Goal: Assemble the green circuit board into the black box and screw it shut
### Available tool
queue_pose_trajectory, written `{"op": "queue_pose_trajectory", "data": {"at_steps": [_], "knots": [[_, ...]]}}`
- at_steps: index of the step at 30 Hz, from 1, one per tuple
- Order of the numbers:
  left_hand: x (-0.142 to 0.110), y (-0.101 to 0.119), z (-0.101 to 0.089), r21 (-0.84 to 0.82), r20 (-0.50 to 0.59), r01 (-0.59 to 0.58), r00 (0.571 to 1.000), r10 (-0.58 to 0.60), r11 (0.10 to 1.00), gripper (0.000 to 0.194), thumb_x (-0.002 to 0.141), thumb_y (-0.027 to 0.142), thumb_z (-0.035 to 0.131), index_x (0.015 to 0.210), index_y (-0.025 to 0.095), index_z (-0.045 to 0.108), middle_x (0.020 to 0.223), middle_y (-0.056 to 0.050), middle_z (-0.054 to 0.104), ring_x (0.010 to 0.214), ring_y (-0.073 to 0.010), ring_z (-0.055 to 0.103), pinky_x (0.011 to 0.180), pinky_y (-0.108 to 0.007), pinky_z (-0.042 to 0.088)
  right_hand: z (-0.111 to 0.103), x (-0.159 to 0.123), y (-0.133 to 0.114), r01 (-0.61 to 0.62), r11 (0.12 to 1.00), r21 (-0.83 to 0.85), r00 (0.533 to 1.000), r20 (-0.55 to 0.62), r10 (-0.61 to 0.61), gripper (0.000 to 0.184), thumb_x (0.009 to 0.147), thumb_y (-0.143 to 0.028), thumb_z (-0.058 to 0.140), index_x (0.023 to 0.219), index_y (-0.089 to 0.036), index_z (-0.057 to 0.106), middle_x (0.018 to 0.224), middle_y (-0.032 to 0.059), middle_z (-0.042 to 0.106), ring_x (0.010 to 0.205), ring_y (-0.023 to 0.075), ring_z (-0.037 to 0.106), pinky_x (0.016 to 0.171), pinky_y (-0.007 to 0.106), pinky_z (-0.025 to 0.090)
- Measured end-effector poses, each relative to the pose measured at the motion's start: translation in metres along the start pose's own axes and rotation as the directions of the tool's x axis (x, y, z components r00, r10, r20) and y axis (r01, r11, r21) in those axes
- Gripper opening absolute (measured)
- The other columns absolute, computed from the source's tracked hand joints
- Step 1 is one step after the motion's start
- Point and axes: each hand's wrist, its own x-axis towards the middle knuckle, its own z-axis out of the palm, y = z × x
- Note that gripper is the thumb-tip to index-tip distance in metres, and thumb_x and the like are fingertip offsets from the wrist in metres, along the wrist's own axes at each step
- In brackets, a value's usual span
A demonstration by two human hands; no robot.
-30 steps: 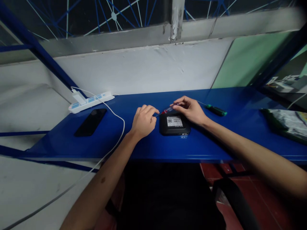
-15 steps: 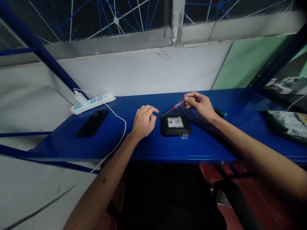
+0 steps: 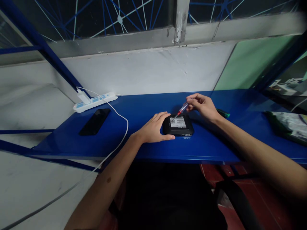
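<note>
Slippage is the chief risk at this moment: the tip of the small screwdriver is pointing down at the far left part of the black box, and a tip that is sitting poorly in a screw head is likely to skate across the white label or round off the screw. Whether the tip is actually seated cannot be told; it is too small to make out. A second risk is the box sliding on the smooth blue bench if the bracing hand is pressing too lightly.

The left hand is spreading moderately wide, fingers curving along the left edge of the box and the thumb lying along its near left corner, touching it and steadying it rather than lifting it. The right hand is closing narrowly, pinching the clear, red-tipped handle of the screwdriver between fingertips and thumb, tilted so the shaft is slanting down and to the left.

The box is lying flat near the middle of the bench, label upward. A green-handled screwdriver is lying just right of the right hand, partly hidden. Further left, a dark phone and a white power strip with its cable are resting well apart from the work.
</note>
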Motion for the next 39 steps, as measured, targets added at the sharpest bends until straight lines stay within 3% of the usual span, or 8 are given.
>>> {"op": "queue_pose_trajectory", "data": {"at_steps": [14,25,31,39], "knots": [[0.001,-0.005,0.004,0.027,-0.003,-0.005,1.000,0.005,1.000,0.093,0.082,0.069,0.065,0.155,0.024,0.030,0.162,-0.017,0.033,0.148,-0.0426,0.033,0.117,-0.064,0.036,0.004,-0.005,-0.005,-0.004,0.999,-0.042,0.998,0.058,0.007,0.034,0.073,-0.050,0.082,0.088,-0.023,0.068,0.064,-0.0023,0.067,0.059,0.0147,0.066,0.065,0.036,0.058],[0.000,-0.002,0.003,0.019,0.005,0.016,1.000,-0.016,1.000,0.091,0.083,0.066,0.067,0.154,0.022,0.031,0.162,-0.019,0.032,0.149,-0.0445,0.033,0.113,-0.068,0.039,0.001,-0.003,-0.006,0.004,0.999,-0.036,0.999,0.038,-0.003,0.035,0.072,-0.049,0.083,0.088,-0.022,0.068,0.064,-0.0014,0.066,0.058,0.0156,0.065,0.066,0.038,0.056],[-0.001,0.005,-0.001,-0.016,-0.036,-0.033,0.999,0.032,0.999,0.053,0.085,0.058,0.068,0.124,0.027,0.047,0.158,-0.014,0.038,0.144,-0.0377,0.039,0.112,-0.061,0.043,0.001,-0.004,-0.005,0.008,0.999,-0.044,0.998,0.060,-0.005,0.032,0.075,-0.047,0.081,0.090,-0.022,0.068,0.067,-0.0002,0.067,0.059,0.0161,0.065,0.067,0.039,0.056],[-0.002,0.007,-0.002,0.016,-0.067,-0.123,0.990,0.124,0.992,0.028,0.090,0.047,0.066,0.102,0.026,0.053,0.152,-0.009,0.045,0.140,-0.0332,0.042,0.111,-0.055,0.045,0.002,-0.004,-0.004,-0.006,0.998,-0.061,0.998,0.059,0.010,0.033,0.074,-0.050,0.081,0.088,-0.023,0.067,0.065,-0.0010,0.066,0.059,0.0163,0.065,0.067,0.040,0.057]]}}
